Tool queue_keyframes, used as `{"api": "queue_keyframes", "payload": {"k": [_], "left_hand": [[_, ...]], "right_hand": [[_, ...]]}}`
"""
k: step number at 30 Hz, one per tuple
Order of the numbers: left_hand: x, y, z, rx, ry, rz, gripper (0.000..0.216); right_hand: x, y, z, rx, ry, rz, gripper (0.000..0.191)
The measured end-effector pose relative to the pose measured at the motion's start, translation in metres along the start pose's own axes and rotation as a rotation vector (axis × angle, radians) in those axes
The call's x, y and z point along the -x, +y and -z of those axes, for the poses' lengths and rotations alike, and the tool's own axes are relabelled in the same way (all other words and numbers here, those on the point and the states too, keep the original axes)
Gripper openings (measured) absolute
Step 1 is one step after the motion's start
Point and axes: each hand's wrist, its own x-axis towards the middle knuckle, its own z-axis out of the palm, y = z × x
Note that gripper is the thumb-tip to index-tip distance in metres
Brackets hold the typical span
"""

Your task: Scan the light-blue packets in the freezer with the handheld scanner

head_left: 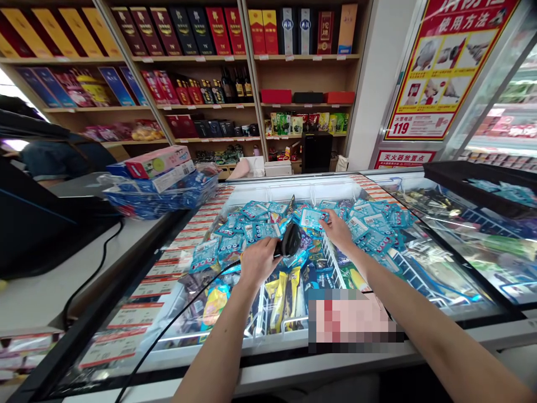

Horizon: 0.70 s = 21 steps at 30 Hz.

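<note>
My left hand (pixel 258 262) grips a black corded barcode scanner (pixel 290 239) over an open chest freezer (pixel 293 347). Its cable (pixel 176 319) trails back toward me across the freezer's glass. My right hand (pixel 338 230) pinches a light-blue ice-cream packet (pixel 311 218) on top of a pile of the same blue packets (pixel 251 229). The scanner's head points toward that packet, a short gap away. Below the pile, yellow and dark wrapped ice creams (pixel 285 296) lie in wire baskets.
A counter at left holds a black monitor (pixel 37 224) and a stack of blue and pink boxes (pixel 159 179). Shelves of boxed bottles (pixel 201 33) fill the back wall. A second glass-topped freezer (pixel 482 246) stands at right, a red poster (pixel 448 61) above it.
</note>
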Motion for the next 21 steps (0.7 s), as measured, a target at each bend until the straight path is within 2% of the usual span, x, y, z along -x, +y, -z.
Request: {"api": "queue_keyframes", "payload": {"k": [21], "left_hand": [[-0.0002,0.0046,-0.0005,-0.004,0.007,-0.047,0.029]], "right_hand": [[-0.0003,-0.0004,0.0004,0.036,0.02,0.019,0.038]]}}
